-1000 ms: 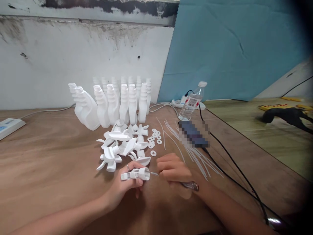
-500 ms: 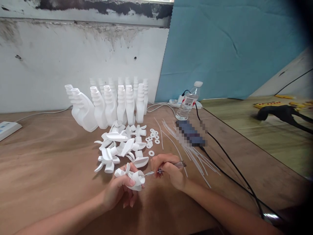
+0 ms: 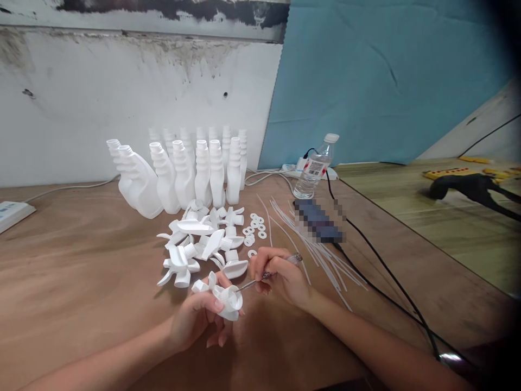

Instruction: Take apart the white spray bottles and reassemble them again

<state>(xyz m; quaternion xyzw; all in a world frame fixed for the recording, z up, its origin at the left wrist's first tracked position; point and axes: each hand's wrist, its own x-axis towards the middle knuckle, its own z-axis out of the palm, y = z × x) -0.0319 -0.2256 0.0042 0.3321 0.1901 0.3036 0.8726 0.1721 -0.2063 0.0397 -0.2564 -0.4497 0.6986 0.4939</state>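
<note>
My left hand point(image 3: 202, 310) grips a white spray head point(image 3: 224, 297) low in the middle of the view, its round opening turned to the right. Between the fingers of my right hand point(image 3: 280, 276) is a thin metal tool point(image 3: 254, 281), its tip at that opening; whether the tip is inside is too small to tell. Just beyond my hands lies a pile of white spray heads point(image 3: 199, 239). Several white ring washers point(image 3: 261, 235) are right of the pile, and one is partly covered by my right hand.
White bottles point(image 3: 184, 176) stand in rows near the wall. Thin clear tubes point(image 3: 325, 260) lie on the right, beside a blurred dark device point(image 3: 319, 220). A water bottle point(image 3: 315, 168) stands behind it. Black cables point(image 3: 382, 266) cross the table point(image 3: 81, 271). At the left edge sits a white box point(image 3: 14, 214).
The spray head has tilted slightly in my left hand, its opening now facing more upward. My right hand has moved slightly up and left, and the tool slants more steeply.
</note>
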